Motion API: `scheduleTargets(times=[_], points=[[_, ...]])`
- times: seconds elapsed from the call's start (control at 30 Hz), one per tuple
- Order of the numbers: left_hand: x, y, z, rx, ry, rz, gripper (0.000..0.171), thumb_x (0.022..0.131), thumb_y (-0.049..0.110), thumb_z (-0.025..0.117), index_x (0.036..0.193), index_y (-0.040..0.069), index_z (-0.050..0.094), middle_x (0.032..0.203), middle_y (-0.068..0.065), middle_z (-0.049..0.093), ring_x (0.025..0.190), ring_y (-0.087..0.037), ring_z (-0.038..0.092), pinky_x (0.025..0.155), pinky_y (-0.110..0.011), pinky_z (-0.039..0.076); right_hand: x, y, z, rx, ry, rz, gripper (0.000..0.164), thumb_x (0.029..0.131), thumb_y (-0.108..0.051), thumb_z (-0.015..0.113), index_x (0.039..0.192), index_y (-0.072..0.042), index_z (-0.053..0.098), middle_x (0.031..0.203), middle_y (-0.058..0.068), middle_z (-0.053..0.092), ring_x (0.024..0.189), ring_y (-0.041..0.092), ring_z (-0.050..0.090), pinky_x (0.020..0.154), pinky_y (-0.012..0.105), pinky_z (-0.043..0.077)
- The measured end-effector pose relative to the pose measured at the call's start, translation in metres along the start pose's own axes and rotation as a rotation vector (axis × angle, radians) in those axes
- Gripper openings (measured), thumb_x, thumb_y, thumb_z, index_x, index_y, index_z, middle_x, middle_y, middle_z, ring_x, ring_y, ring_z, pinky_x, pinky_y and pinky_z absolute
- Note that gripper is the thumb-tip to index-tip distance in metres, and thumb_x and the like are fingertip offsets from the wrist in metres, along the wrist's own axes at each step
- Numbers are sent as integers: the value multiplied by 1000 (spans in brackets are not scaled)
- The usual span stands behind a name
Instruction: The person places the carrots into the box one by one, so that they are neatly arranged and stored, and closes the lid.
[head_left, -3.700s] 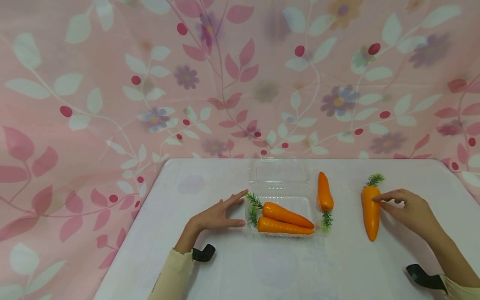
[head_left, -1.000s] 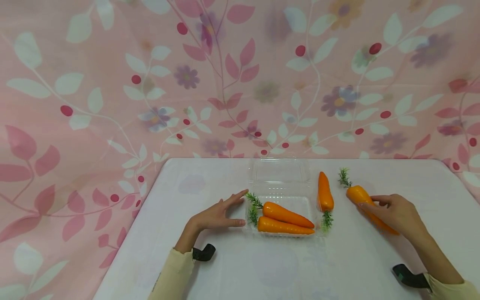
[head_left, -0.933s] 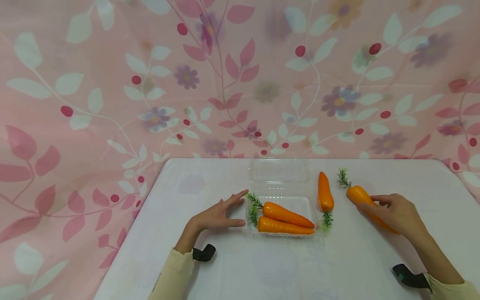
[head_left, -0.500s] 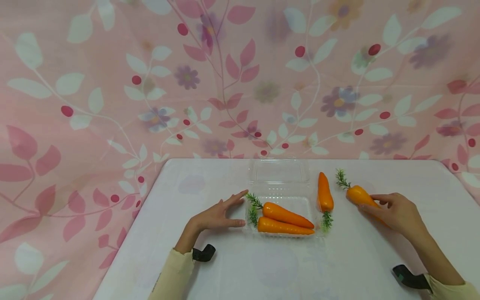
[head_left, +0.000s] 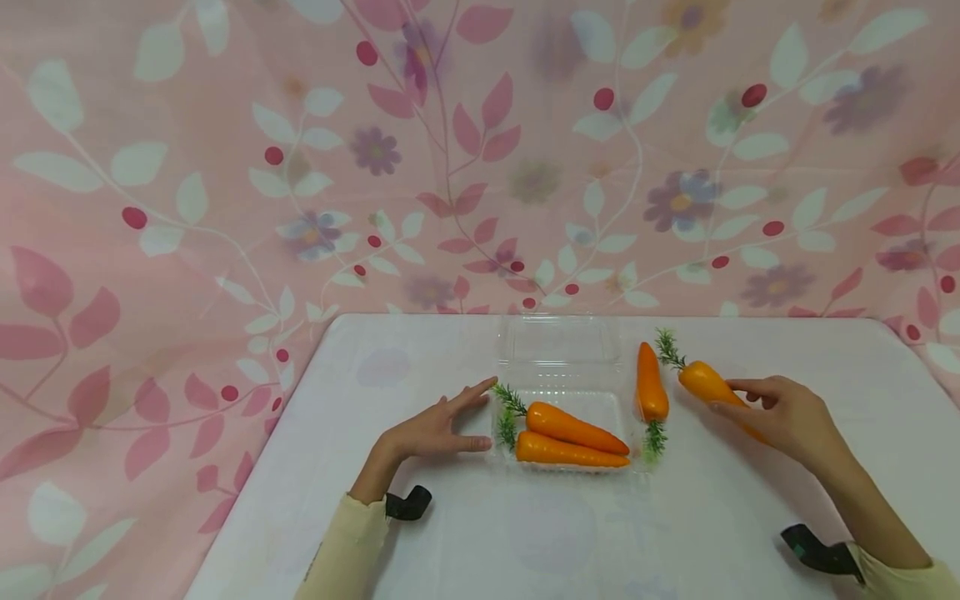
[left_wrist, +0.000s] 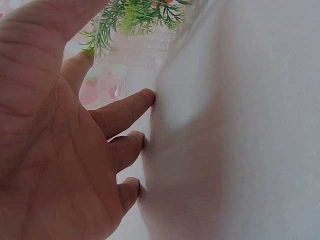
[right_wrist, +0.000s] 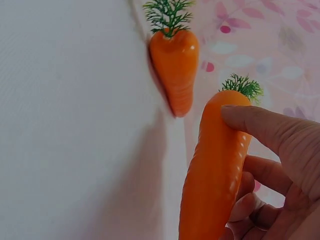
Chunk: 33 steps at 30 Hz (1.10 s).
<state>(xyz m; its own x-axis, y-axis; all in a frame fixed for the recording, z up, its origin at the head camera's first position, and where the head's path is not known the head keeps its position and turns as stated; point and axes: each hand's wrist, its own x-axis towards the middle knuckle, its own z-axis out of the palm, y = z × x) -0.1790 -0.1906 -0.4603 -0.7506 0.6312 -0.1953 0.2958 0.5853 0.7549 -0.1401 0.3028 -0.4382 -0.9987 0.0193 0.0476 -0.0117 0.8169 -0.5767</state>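
Observation:
Between thumb and fingers, my right hand [head_left: 787,417] grips an orange toy carrot [head_left: 705,383] whose green top points to the far left. The right wrist view shows this carrot [right_wrist: 212,175] raised, with the thumb near its leafy end. Just left of it, another carrot [head_left: 651,383] lies on the table, tip away from me. Two more carrots [head_left: 570,427] lie side by side in a clear plastic box [head_left: 600,400], leaves to the left. My left hand [head_left: 435,429] has its fingers spread, with index finger and thumb at the box's left side and the other fingertips on the tablecloth.
The box's clear lid [head_left: 558,340] lies folded back toward the table's far edge. A white cloth covers the table [head_left: 420,550]. Behind it hangs a pink floral curtain [head_left: 480,167]. Dark wrist cameras [head_left: 408,503] sit on both forearms.
My right hand turned the carrot from lying straight to slanting with its leaves far left, and has just lifted it slightly leftward. My left hand and the box stay put.

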Motion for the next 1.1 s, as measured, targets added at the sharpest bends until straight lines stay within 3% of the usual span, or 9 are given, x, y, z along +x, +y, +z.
scheduleTargets(times=[0.6,1.1], points=[[1,-1,0,-4,-6,-5,91,88,49,71,159,35,15,155,1,37,150,-27,5,114,-59,-6,7,-40,-1,74,12,-30,64,80,-54,77,118,-2,72,91,11,52,79,25,40,50,30,32],[0,2,-2,-2,-12,1,91,88,48,71,159,35,15,156,1,36,149,-27,6,115,-59,-6,14,-71,8,131,1,-127,53,81,-45,80,116,-6,74,88,8,51,80,24,40,50,29,34]])
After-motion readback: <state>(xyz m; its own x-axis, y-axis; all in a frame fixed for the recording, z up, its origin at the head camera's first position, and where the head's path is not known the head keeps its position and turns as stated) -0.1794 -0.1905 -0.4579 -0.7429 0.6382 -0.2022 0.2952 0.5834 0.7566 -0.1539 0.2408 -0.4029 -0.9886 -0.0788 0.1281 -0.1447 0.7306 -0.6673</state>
